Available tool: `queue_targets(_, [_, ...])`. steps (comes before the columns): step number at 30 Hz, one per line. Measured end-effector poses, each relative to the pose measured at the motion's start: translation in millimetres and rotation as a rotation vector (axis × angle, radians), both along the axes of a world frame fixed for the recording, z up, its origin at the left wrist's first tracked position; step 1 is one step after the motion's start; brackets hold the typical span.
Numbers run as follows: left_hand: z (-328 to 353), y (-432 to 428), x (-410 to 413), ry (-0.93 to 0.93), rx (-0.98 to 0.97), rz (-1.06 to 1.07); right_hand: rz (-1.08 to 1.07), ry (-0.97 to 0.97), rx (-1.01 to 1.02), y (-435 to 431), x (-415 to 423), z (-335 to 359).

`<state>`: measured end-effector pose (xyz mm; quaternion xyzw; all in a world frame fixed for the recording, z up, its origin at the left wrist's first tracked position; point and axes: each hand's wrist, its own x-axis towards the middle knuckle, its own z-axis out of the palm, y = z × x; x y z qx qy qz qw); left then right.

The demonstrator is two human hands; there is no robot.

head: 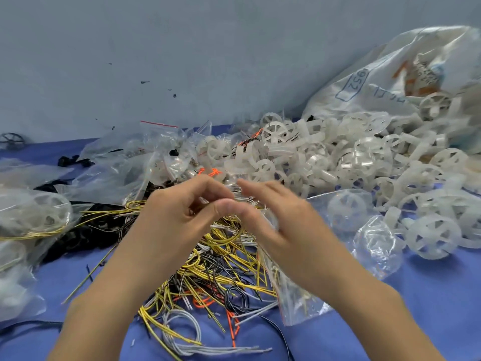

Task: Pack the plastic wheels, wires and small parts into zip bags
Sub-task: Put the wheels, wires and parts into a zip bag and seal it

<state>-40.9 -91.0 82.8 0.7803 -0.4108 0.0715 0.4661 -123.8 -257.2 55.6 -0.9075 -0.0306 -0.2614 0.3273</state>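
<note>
Left hand (179, 212) pinches my zip bag (291, 295) mouth above the wires (221, 269); right hand (276, 217) blurred, grip indeterminate.

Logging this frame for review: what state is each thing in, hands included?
Zip bag: small parts inside; mouth hidden by the hands.
Left hand: fingers curled by the zip bag's top; grip unclear.
Right hand: blurred, fingers fairly straight, over the zip bag.
Wires: loose tangled heap, unbagged.
Sack: mouth open.
Wheels: loose heap, spilling from the sack.
Packed bag: wheel and yellow wires inside.
</note>
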Motion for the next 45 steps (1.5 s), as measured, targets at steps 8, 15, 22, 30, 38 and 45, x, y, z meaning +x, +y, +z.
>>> queue_targets(8, [-11,-18,-15,0.015,-0.227,0.092,-0.038,-0.089,0.289,22,3,-1])
queue_targets(15, [-43,-43,-34,0.286,-0.319,0.061,-0.038,-0.127,0.844,29,7,-7])
queue_targets(22, [-60,-63,-57,0.384,-0.357,0.121,-0.051,-0.205,1.211,40,16,-17])
queue_targets(30, [-58,-56,-50,0.336,-0.188,0.034,0.017,-0.199,1.394,25,19,-16])
queue_targets(38, [-61,-25,-27,0.09,0.165,0.004,0.009,0.083,1.216,-7,5,-12])
queue_targets(45, [-64,-18,-23,0.092,0.126,0.057,0.122,0.228,1.202,-24,-2,-13])
